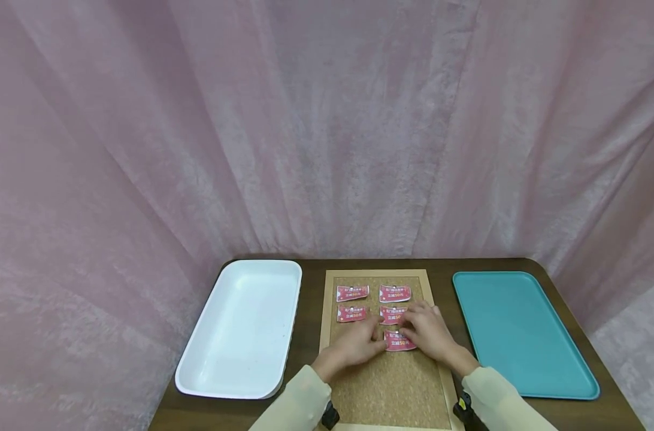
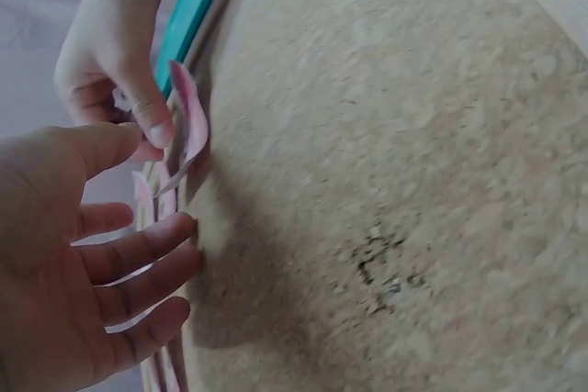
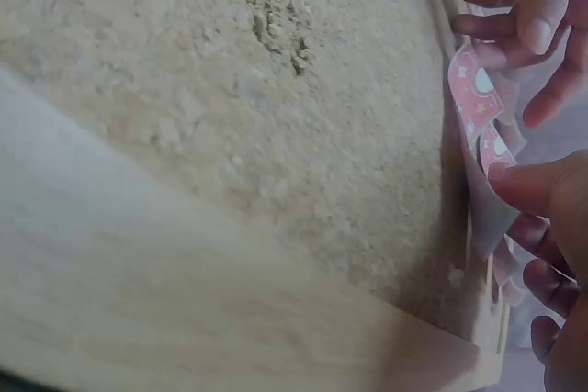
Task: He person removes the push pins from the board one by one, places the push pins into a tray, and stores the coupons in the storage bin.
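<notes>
Five pink-and-white paper coupons hang on the cork board (image 1: 388, 389) in two columns. The lowest coupon (image 1: 397, 341) lies between the two hands, its ends curling off the cork. Beside its left end is my left hand (image 1: 356, 342), fingers loosely spread and thumb extended; nothing shows between them. At its upper right is my right hand (image 1: 426, 329), fingers bent. In the right wrist view the right thumb (image 3: 524, 187) overlaps the coupon; whether it pinches the paper or a pin there is hidden. Small dark fasteners show at the coupons' top edges.
Left of the board stands a deep white tray (image 1: 241, 329); a flat teal tray (image 1: 521, 335) lies to the right. The brown table (image 1: 316, 275) carries all of them. A pink curtain (image 1: 327, 131) hangs behind. The board has a raised wooden frame (image 1: 327, 299).
</notes>
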Tool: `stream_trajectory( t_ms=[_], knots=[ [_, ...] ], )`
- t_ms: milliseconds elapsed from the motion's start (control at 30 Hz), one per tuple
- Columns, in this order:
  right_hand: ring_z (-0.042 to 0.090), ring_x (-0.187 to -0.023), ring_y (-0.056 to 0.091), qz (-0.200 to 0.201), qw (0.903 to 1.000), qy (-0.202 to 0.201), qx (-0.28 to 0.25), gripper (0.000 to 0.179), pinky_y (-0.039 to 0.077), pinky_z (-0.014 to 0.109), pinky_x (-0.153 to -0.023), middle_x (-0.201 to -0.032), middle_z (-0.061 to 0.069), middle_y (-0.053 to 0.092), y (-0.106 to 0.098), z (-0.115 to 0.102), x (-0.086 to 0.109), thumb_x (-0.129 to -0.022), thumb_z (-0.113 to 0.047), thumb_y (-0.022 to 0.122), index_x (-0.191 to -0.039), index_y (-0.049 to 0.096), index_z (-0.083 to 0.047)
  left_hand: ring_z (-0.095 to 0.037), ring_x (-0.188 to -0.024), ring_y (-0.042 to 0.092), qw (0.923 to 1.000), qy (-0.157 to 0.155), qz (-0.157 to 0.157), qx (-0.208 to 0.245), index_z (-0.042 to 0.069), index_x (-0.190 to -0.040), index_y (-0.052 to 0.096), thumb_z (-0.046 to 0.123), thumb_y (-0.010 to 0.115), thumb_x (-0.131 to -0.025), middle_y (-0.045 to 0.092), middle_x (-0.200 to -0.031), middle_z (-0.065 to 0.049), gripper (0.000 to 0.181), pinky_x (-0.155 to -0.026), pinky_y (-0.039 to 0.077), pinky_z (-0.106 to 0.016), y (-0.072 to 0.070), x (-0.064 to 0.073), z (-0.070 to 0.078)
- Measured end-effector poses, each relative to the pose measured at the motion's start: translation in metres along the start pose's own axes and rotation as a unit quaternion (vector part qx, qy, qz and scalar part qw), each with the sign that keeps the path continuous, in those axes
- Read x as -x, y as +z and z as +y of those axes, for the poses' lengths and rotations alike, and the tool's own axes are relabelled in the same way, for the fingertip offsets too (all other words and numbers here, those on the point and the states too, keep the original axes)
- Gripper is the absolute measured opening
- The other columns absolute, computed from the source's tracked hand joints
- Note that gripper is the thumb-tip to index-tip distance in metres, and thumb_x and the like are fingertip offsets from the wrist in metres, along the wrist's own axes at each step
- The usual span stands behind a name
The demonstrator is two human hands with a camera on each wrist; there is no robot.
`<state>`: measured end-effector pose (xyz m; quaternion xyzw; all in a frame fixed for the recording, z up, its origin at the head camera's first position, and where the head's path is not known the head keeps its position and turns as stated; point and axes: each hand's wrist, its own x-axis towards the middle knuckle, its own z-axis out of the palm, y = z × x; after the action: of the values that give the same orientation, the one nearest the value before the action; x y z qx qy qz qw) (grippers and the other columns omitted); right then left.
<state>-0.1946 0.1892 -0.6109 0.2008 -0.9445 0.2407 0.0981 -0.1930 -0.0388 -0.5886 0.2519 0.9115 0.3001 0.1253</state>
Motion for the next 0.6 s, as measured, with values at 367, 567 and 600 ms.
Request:
stream_trajectory(
  t_ms=[367,567,600],
  knots=[
    [0.026,-0.108,0.061,-0.029,0.9995,0.007,0.008,0.012,0.035,0.044,-0.082,-0.092,-0.005,0.068,0.011,-0.004,-0.003,-0.087,-0.015,0.087,-0.086,0.076,-0.020,-0.003,-0.061,0.052,0.9982,-0.023,-0.004,0.055,0.006,-0.142,0.061,0.025,0.073,-0.100,0.062,-0.079,0.009,0.048,-0.055,0.042,-0.023,0.005,-0.006,-0.001],
    [0.016,-0.094,0.054,-0.036,0.9991,0.018,0.009,0.013,0.034,0.038,-0.079,-0.087,-0.007,0.066,0.013,-0.005,-0.004,-0.086,-0.014,0.087,-0.085,0.076,-0.020,-0.002,-0.065,0.051,0.9974,-0.023,0.004,0.069,0.006,-0.128,0.068,0.021,0.073,-0.100,0.061,-0.081,0.009,0.032,-0.059,0.042,-0.023,0.010,-0.011,-0.002],
    [0.015,-0.093,0.053,-0.040,0.9990,0.021,0.008,0.013,0.034,0.038,-0.079,-0.087,-0.008,0.066,0.014,-0.005,-0.004,-0.087,-0.014,0.087,-0.084,0.076,-0.020,-0.002,-0.066,0.051,0.9974,-0.023,0.006,0.068,0.006,-0.125,0.069,0.019,0.073,-0.099,0.061,-0.081,0.009,0.029,-0.060,0.041,-0.023,0.011,-0.012,-0.003]
  ],
)
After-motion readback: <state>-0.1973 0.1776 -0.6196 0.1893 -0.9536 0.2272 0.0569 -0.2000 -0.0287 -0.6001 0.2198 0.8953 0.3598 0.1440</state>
